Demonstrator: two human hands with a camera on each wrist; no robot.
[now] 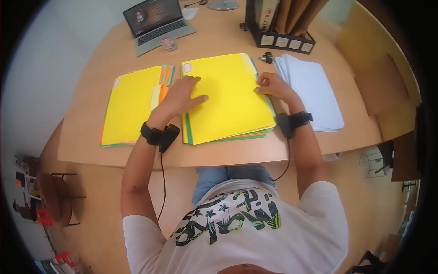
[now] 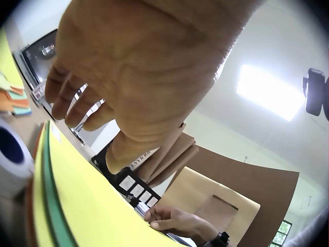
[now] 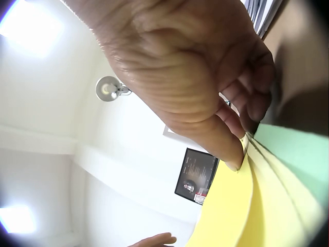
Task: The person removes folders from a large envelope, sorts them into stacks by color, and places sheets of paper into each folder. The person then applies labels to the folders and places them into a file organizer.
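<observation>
A stack of folders with a yellow folder (image 1: 223, 105) on top lies in front of the person, its green and orange layers showing at the edges. At its right edge the right hand (image 1: 275, 86) pinches the yellow folder; in the right wrist view the thumb (image 3: 231, 154) presses on its top face, with fingers at the edge beside it. Above the left part of the same stack, the left hand (image 1: 180, 97) is spread, thumb apart from the fingers. Its palm (image 2: 139, 67) faces the yellow cover in the left wrist view, and nothing is in it.
Left of it lies a second yellow-topped folder stack (image 1: 130, 102). White papers (image 1: 315, 93) lie at the right, near a black binder clip (image 1: 267, 57). Behind are a laptop (image 1: 157, 27), a small pink-and-clear item (image 1: 169, 44) and a black file holder (image 1: 285, 42).
</observation>
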